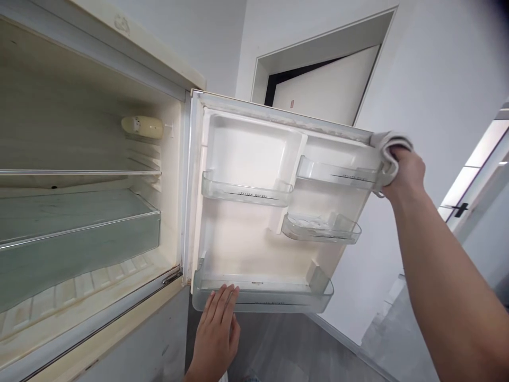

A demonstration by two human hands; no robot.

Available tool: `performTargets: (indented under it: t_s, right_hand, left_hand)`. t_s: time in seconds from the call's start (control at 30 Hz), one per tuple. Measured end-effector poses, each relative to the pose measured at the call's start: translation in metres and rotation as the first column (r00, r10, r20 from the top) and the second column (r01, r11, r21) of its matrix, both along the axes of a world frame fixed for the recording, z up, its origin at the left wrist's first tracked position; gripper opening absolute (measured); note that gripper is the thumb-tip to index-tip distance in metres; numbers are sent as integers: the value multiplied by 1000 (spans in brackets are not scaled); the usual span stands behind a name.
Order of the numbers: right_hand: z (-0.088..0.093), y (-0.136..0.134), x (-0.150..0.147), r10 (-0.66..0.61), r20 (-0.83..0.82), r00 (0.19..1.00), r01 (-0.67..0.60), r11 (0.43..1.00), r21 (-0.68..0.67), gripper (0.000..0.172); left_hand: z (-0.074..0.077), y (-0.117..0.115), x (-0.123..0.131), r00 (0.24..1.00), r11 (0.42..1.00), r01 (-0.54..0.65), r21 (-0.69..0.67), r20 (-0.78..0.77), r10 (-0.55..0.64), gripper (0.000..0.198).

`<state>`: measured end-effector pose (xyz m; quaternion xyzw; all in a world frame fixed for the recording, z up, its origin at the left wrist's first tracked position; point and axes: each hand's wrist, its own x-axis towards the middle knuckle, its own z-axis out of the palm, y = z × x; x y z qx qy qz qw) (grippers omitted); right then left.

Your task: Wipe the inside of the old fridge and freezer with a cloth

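Note:
A folded pale cloth (392, 142) is bunched in my right hand (407, 172), which is closed around it. Cloth and hand are at the upper outer corner of the open fridge door (242, 239), wrapped over its edge. My left hand (217, 329) is low, in front of the clear bottom door bin (286, 301), fingers stretched out and close together. Its fingertips overlap the bin's front; whether they press on it I cannot tell. Above are a clear left bin (246, 195) and two right-hand bins, an upper one (338, 174) and a lower one (322, 231).
The fridge interior at left has a glass shelf (79, 172), a clear drawer (87, 239) and a yellowish lamp cover (142, 127). Behind the fridge door, a white room door (326, 85) stands ajar. Grey floor (278, 345) shows below, white wall (437, 79) at right.

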<state>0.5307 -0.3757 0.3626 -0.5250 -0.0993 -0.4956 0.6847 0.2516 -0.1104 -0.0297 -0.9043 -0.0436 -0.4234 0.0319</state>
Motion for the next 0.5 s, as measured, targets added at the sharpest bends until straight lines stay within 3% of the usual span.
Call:
performTargets:
  t_s: [0.03, 0.1, 0.17, 0.27, 0.33, 0.5]
  right_hand:
    - [-6, -1, 2, 109, -24, 994, -107, 990, 90, 21]
    - [-18, -3, 1, 355, -18, 935, -344, 916, 205, 30]
    - [-34, -5, -4, 465, 17, 885, -460, 867, 193, 42]
    - [-67, -4, -10, 468, 1, 884, -464, 876, 132, 47]
    - [-95, -5, -13, 446, -28, 895, -436, 886, 160, 45]
    - [-176, -14, -24, 517, -174, 838, -473, 847, 241, 31]
  left_hand:
    - [1, 0, 0, 1000, 1000, 2, 5, -1, -2, 63]
    - [1, 0, 1, 1000, 1000, 5, 11, 6, -5, 64]
    - [1, -1, 1, 1000, 1000, 8, -1, 10, -8, 64]
    - [2, -2, 2, 1000, 999, 24, -41, 2, -24, 63]
    - [3, -2, 2, 1000, 998, 28, -53, -5, -28, 61]
    - [3, -3, 2, 999, 997, 33, -67, 3, -33, 61]
